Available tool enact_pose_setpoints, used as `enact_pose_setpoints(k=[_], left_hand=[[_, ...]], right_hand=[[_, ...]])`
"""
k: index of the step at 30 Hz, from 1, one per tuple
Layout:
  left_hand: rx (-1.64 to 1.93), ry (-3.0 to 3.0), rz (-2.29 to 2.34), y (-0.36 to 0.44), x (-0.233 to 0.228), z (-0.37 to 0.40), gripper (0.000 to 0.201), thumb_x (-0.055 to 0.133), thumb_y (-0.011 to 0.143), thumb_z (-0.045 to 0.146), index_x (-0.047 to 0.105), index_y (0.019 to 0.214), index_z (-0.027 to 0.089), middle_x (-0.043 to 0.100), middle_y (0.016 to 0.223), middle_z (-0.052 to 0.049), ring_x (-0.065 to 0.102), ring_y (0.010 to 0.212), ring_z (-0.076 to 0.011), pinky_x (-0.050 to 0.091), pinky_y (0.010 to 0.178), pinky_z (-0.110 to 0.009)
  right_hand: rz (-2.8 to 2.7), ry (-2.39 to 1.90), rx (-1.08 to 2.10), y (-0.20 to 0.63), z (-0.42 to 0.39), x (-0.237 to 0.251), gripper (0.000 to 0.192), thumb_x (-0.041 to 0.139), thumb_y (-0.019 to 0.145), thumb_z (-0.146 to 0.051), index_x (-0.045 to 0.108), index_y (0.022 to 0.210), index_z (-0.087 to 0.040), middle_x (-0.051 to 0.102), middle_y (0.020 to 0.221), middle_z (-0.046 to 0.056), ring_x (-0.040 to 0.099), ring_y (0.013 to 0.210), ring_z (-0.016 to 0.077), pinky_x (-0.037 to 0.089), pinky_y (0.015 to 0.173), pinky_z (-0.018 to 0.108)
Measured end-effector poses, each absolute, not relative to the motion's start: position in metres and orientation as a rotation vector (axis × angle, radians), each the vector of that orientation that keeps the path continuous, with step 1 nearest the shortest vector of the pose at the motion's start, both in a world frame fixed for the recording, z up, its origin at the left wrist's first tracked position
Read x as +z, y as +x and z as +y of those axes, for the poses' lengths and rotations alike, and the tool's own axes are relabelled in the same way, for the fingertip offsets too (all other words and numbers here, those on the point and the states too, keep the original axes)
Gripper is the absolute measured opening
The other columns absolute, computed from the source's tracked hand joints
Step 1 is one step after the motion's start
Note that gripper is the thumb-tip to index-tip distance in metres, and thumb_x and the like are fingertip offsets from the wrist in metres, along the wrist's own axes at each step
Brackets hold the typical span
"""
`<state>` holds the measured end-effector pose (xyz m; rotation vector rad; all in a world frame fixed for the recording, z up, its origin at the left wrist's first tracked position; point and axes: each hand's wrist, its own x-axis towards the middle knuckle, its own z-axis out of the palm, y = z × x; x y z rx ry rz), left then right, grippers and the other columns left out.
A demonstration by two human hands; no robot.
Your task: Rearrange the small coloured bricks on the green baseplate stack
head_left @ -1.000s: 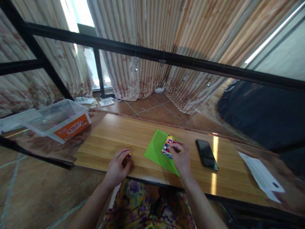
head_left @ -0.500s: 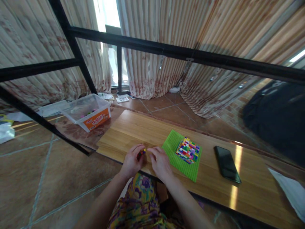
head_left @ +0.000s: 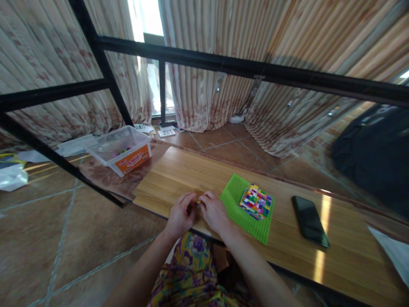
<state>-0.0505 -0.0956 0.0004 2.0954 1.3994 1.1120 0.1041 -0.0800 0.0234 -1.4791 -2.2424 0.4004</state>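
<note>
Over the near edge of the wooden tabletop, my left hand [head_left: 181,216] is closed around a few small toy bricks [head_left: 193,204], dark red and yellow in what shows. My right hand [head_left: 216,215] meets it from the right, thumb and forefinger pinched at the yellow end of these bricks. Fingers cover most of the pieces, so their exact shape is hidden. Just right of my right hand lies a green studded baseplate [head_left: 233,192], bearing a block built of many-coloured bricks [head_left: 256,201].
A black phone [head_left: 309,221] lies on the wooden table [head_left: 179,170], with white paper [head_left: 391,251] at the right end. Beyond the left end stands a clear plastic box [head_left: 123,149] with an orange label and some bricks inside. Black metal bars [head_left: 191,57] cross in front of the curtains.
My right hand has closed in on the bricks in my left hand, its fingertips now touching them. The whole view has shifted slightly.
</note>
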Motion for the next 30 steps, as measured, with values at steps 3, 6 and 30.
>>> enact_pose_setpoints(k=[3,6,30], left_hand=[[1.104,2.11,1.418,-0.051,-0.003,-0.095,0.039,0.052,0.077,0.014,0.055,0.117,0.015,0.061,0.118,-0.012,0.055,0.114,-0.0232,0.047,0.101,-0.041],[1.092,2.128,1.429,-0.051,-0.005,-0.094,0.039,0.052,0.077,0.014,0.055,0.117,0.015,0.061,0.119,-0.012,0.055,0.115,-0.0231,0.047,0.101,-0.04],[1.097,2.215,1.411,-0.053,0.006,-0.092,0.027,0.052,0.081,0.023,0.06,0.106,0.018,0.063,0.113,-0.01,0.059,0.107,-0.023,0.05,0.097,-0.041]], right_hand=[[-2.192,-1.502,0.381,0.106,-0.087,0.024,0.015,0.048,0.086,-0.018,0.062,0.083,-0.02,0.059,0.088,0.005,0.053,0.088,0.0168,0.042,0.083,0.03],[-2.116,-1.507,0.399,0.107,-0.094,0.026,0.016,0.047,0.085,-0.016,0.061,0.079,-0.019,0.059,0.084,0.005,0.054,0.086,0.0168,0.042,0.081,0.029],[-1.31,-1.692,0.334,0.223,-0.131,0.055,0.024,0.05,0.085,-0.034,0.068,0.093,-0.02,0.068,0.097,0.007,0.062,0.087,0.018,0.048,0.079,0.033]])
